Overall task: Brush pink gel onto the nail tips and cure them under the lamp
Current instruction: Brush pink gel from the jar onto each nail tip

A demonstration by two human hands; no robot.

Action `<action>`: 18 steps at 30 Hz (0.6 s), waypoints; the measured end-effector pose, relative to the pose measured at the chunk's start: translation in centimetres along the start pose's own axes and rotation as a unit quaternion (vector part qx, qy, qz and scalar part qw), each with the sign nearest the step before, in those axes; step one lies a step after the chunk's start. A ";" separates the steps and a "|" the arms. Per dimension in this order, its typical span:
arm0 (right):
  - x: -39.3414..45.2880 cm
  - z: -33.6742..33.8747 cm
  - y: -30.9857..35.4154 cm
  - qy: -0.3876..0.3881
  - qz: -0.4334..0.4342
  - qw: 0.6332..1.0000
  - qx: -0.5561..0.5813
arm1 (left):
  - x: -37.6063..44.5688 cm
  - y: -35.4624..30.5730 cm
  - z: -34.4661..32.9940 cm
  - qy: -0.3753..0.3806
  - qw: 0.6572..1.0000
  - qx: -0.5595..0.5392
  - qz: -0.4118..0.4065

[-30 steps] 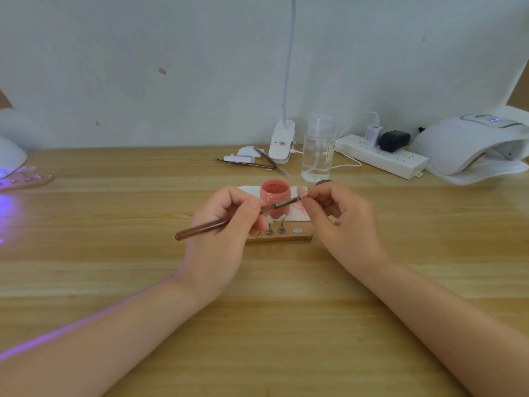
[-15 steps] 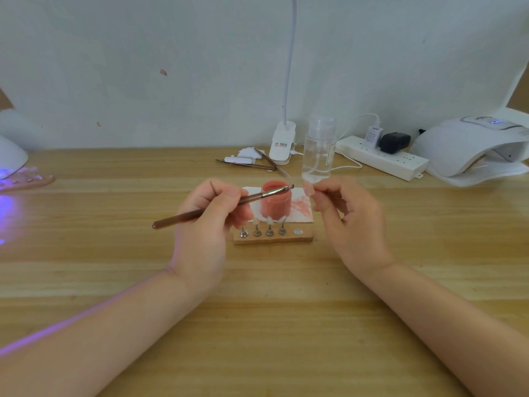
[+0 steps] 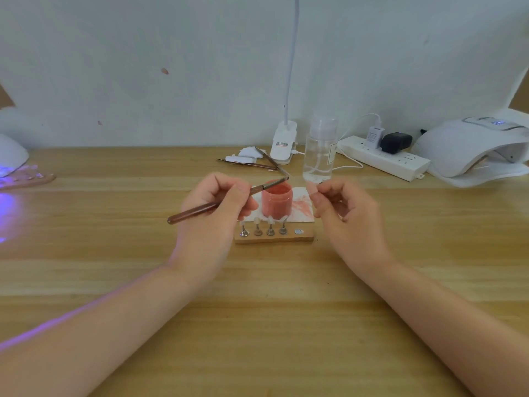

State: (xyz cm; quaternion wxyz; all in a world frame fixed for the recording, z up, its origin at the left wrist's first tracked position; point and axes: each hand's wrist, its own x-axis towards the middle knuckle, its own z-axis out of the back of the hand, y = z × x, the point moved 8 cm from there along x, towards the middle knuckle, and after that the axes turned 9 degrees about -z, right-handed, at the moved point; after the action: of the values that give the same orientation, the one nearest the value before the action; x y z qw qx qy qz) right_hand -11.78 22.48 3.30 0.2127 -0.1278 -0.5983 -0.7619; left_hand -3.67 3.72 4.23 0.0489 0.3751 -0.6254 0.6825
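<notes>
My left hand (image 3: 217,213) holds a brown-handled brush (image 3: 194,212), whose bristle end sits over the rim of the open pink gel jar (image 3: 276,202). My right hand (image 3: 340,213) pinches a small nail tip (image 3: 312,189) on its stand, lifted to the right of the jar. In front of the jar lies a wooden holder block (image 3: 274,237) with several nail tips on metal stands and one bare magnet spot at its right end. A white curing lamp (image 3: 469,150) sits at the far right.
A stained white wipe (image 3: 303,206) lies under the jar. Behind it stand a clear liquid bottle (image 3: 320,151), a clip lamp base (image 3: 283,143), tweezers and tools (image 3: 249,163), and a power strip (image 3: 383,159). A second lamp (image 3: 11,156) glows purple at far left.
The brush has drawn away from the nail tip in my right hand and swung left over the gel jar. My right hand moved up and right with the tip.
</notes>
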 end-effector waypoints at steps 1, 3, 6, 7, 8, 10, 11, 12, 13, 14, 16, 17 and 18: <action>0.0 0.0 0.0 -0.001 0.004 1.000 -0.010 | 0.3 -0.2 0.0 0.008 0.999 0.035 -0.006; 0.1 -0.2 0.0 0.000 0.008 1.000 -0.020 | 1.2 -0.5 0.0 0.016 0.996 0.089 0.000; 0.1 -0.5 -0.2 0.000 0.009 1.000 -0.027 | 3.5 -1.2 0.0 0.027 0.983 0.180 0.007; 0.1 -0.5 -0.2 0.001 0.008 0.999 -0.031 | 4.4 -1.5 -0.1 0.034 0.977 0.212 0.005; 0.2 -0.6 -0.2 0.003 0.007 0.999 -0.037 | 5.3 -1.8 -0.2 0.040 0.968 0.246 0.003; 0.2 -0.7 -0.2 0.008 0.006 0.999 -0.051 | 7.1 -2.1 -0.5 0.052 0.947 0.316 -0.007; 0.2 -0.8 -0.3 0.011 0.005 0.998 -0.055 | 7.9 -2.1 -0.9 0.065 0.937 0.342 -0.013; 0.2 -0.8 -0.3 0.011 0.006 0.998 -0.056 | 8.5 -2.0 -1.6 0.086 0.927 0.365 -0.017; 0.2 -0.8 -0.3 0.011 0.005 0.998 -0.055 | 8.9 -1.7 -2.4 0.114 0.916 0.384 -0.016; 0.2 -0.8 -0.4 0.011 0.004 0.999 -0.053 | 9.2 -1.3 -3.2 0.144 0.906 0.398 -0.014; 0.3 -0.8 -0.4 0.013 0.004 0.999 -0.053 | 9.5 -0.3 -4.7 0.195 0.888 0.416 -0.008; 0.3 -0.8 -0.4 0.015 0.004 0.998 -0.055 | 9.5 0.2 -5.3 0.214 0.880 0.424 -0.005; 0.3 -0.8 -0.5 0.016 0.004 0.998 -0.057 | 9.5 0.6 -5.7 0.229 0.874 0.428 -0.003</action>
State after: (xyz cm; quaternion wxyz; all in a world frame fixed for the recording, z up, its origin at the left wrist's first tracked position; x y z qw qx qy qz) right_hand -12.22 21.70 2.81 0.2178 -0.1302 -0.5503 -0.7955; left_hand -13.36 4.83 9.53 0.0275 0.1948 -0.2420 0.9501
